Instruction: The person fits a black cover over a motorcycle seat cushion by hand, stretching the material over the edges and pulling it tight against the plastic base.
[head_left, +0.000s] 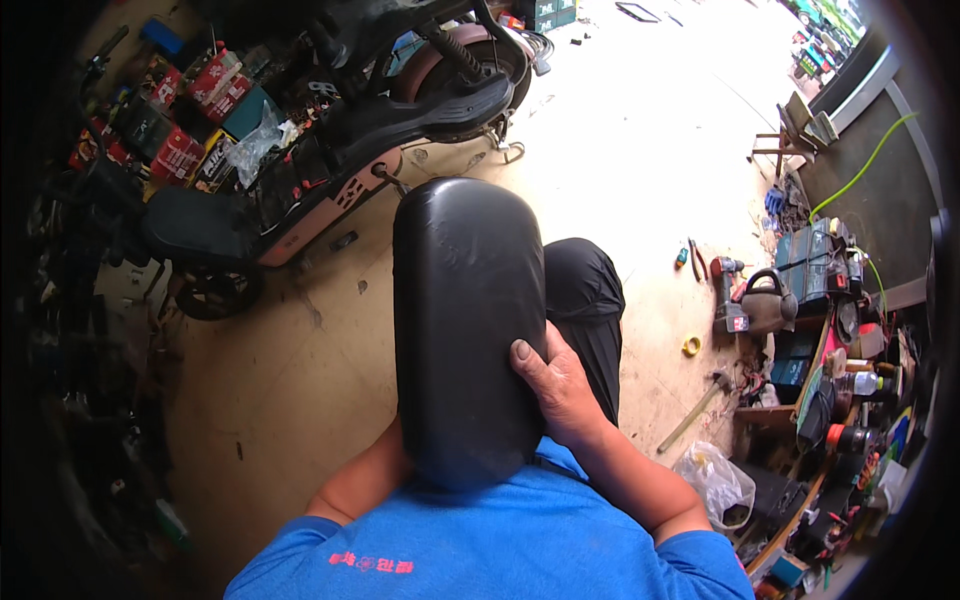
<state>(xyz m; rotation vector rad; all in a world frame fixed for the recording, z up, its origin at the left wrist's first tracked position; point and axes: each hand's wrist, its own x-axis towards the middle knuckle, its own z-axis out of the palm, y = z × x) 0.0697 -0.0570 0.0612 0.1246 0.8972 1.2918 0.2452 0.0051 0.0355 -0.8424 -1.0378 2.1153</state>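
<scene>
Against my blue shirt (520,540) I steady a black padded seat (467,320), upright on my lap. My right hand (556,385) clasps its right edge; my left hand is hidden behind it, so I cannot tell its grip. I judge I'm holding it for fitting; next calls for a firm two-handed carry toward the stripped scooter (330,170) ahead. Tools, a drill (728,295) included, lie on the floor to my right.

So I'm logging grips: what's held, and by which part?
The black seat, right hand on its right edge near the lower end. Left hand is hidden behind it.
</scene>
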